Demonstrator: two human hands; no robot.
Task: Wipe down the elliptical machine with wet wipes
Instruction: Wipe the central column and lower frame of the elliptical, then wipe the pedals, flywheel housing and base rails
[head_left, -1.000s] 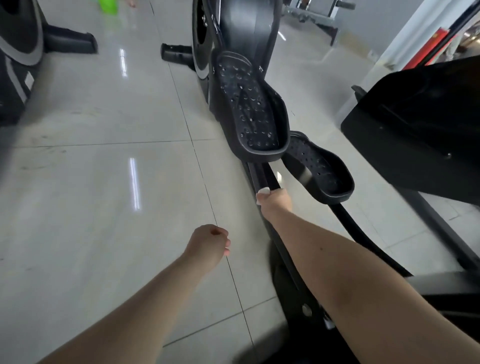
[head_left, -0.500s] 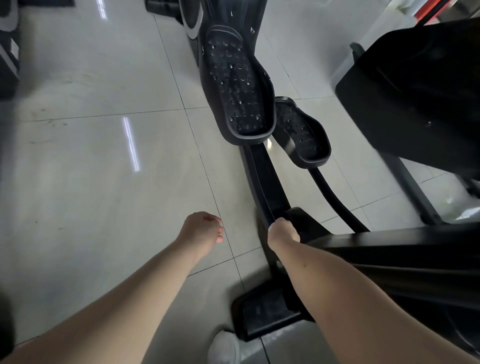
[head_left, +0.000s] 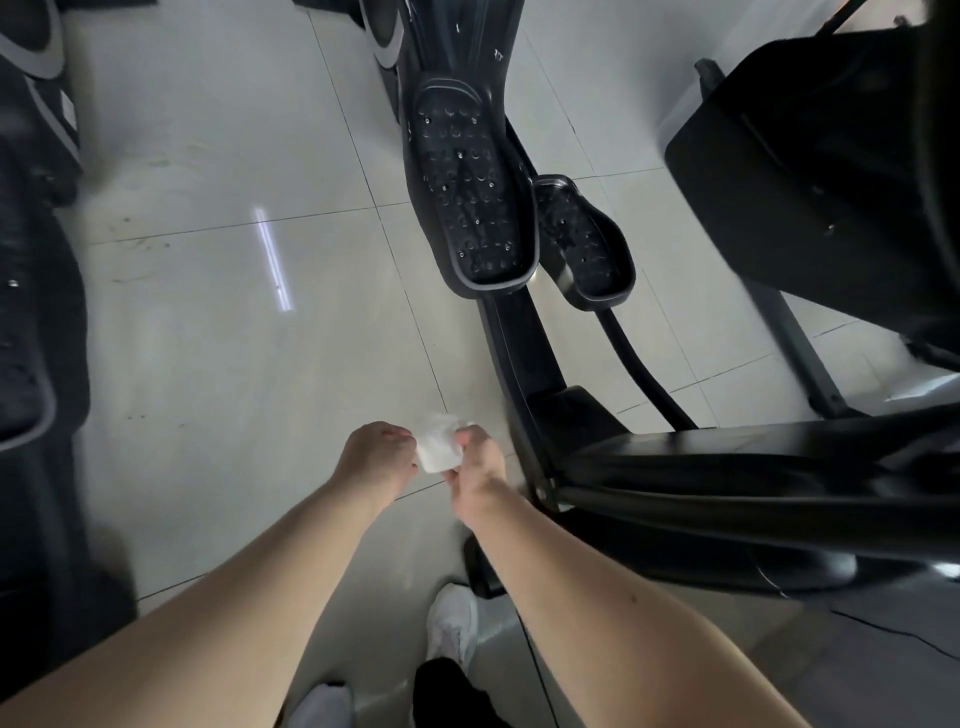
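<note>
While left hand (head_left: 376, 454) and right hand (head_left: 480, 462) hold wipe (head_left: 439, 451), far edge blurred

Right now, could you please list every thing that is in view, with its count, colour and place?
wet wipe: one, white, between the two hands, above the floor
elliptical machine: one, black, from top centre down to the right
pedals: two, black, studded, side by side at upper centre
machine at the left edge: one, black with grey trim
machine at the upper right: one, black
floor: one, pale grey glossy tiles, under everything
shoes: two, white, bottom centre
left hand: one, pinches the wipe's left edge
right hand: one, grips the wipe's right side
</note>
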